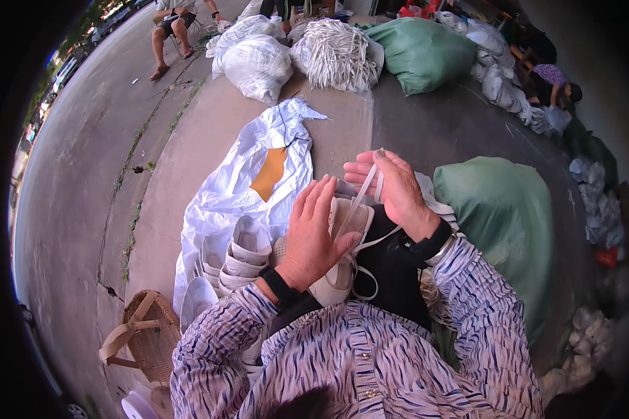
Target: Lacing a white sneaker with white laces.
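Wicker basket (155, 343), one, tan strap across it: on the ground, outside the near left edge of the white plastic sheet (217, 185).

Pale canvas shoes (248, 251), several, nested in rows: along the near edge of that sheet, to the left of the person.

Left hand (309, 234), one: fingers straight and side by side, thumb spread, palm turned to the right; it overlaps the left side of the shoe. Contact between thumb and lace cannot be told.

Beige lace-up shoe (333, 281), one: on the black-trousered lap (396, 283), toward its left edge, below and between the hands. Long axis runs away from the body, leaning slightly right at the far end. The left hand is the nearer.

White shoelace (356, 208), one: a slanting strand rises from the shoe toward the right thumb; a slack loop lies at the shoe's right side.

Right hand (398, 190), one: beyond the shoe and to its right, fingers extended leftward, lace crossing them; whether it is pinched cannot be told.

Green sack (500, 209), one, bulging: on the ground, past the lap's right edge.
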